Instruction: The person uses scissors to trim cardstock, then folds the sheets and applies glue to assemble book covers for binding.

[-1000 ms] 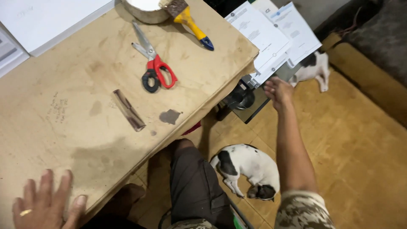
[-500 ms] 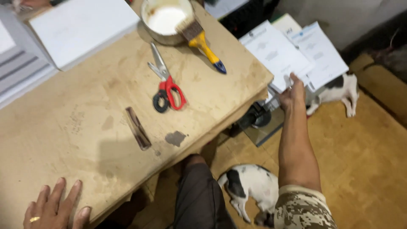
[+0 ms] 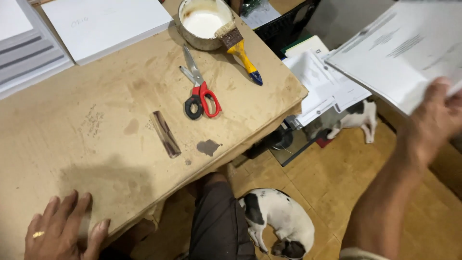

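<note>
My right hand [image 3: 440, 118] is raised at the right, gripping a sheaf of printed white sheets [image 3: 402, 50] that it holds in the air. Below it, more printed papers [image 3: 322, 86] lie stacked beside the table. My left hand [image 3: 62, 231], with a ring on one finger, rests flat with fingers spread on the near left edge of the brown paper-covered table [image 3: 110, 144]. On the table lie red-handled scissors [image 3: 199, 94], a small dark flat stick [image 3: 165, 134], and a yellow-handled brush [image 3: 240, 50] leaning on a metal bowl of white paste [image 3: 202, 24].
White boards [image 3: 103, 24] and a grey-striped stack [image 3: 26, 58] sit at the table's far left. A black-and-white dog [image 3: 284, 224] lies on the wooden floor by my knee [image 3: 219, 216]; another [image 3: 353, 118] stands beyond the table's corner, near a dark crate [image 3: 284, 33].
My right hand reached to the papers beside the table, took hold of a sheaf and lifted it up to the right. The left hand stayed on the table edge.
</note>
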